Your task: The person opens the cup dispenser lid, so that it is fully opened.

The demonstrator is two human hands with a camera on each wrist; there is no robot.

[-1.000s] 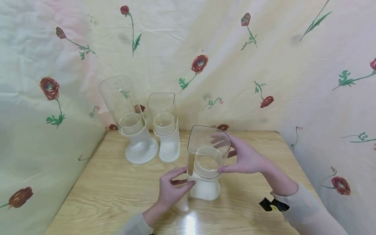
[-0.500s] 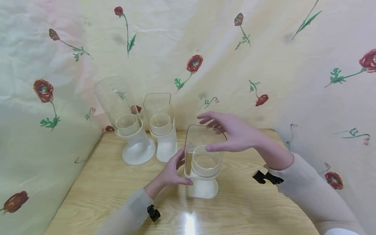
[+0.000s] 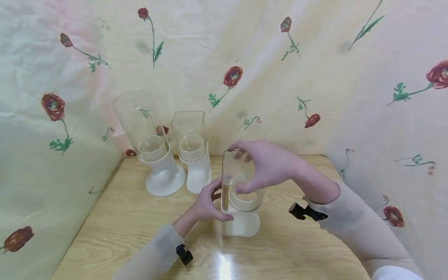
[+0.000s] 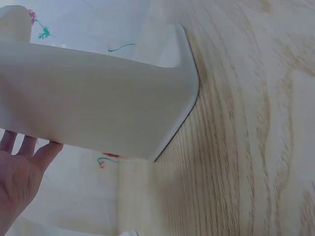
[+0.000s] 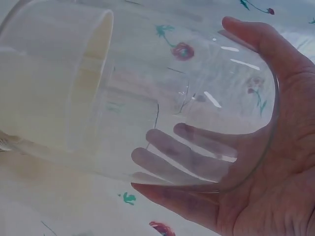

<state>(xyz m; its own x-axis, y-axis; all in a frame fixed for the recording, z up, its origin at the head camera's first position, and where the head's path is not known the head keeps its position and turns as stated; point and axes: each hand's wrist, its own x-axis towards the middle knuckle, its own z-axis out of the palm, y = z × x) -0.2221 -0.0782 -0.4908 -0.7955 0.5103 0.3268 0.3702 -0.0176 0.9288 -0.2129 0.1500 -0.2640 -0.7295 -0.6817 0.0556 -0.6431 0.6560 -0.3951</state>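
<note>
A clear canister (image 3: 238,163) with an open rounded top sits in a white stand (image 3: 241,225) on the wooden table. My right hand (image 3: 269,165) grips the canister's upper part from the right, thumb on the near side and fingers on the far side. In the right wrist view the clear canister (image 5: 211,83) lies between thumb and fingers, which show through its wall. My left hand (image 3: 206,200) holds the stand's upper left side, thumb in front. In the left wrist view, its fingers (image 4: 47,153) touch the edge of the white stand (image 4: 98,98).
Behind to the left stand a wide round clear canister (image 3: 140,116) on a round white base (image 3: 166,181) and a narrower clear canister (image 3: 189,122) on a white base (image 3: 198,179). A flowered cloth (image 3: 196,50) hangs around the table (image 3: 140,233).
My right hand rose off the canister's right side, then came down over its top and closed on it. My left hand shifted slightly up along the stand's side. The stand stayed in place.
</note>
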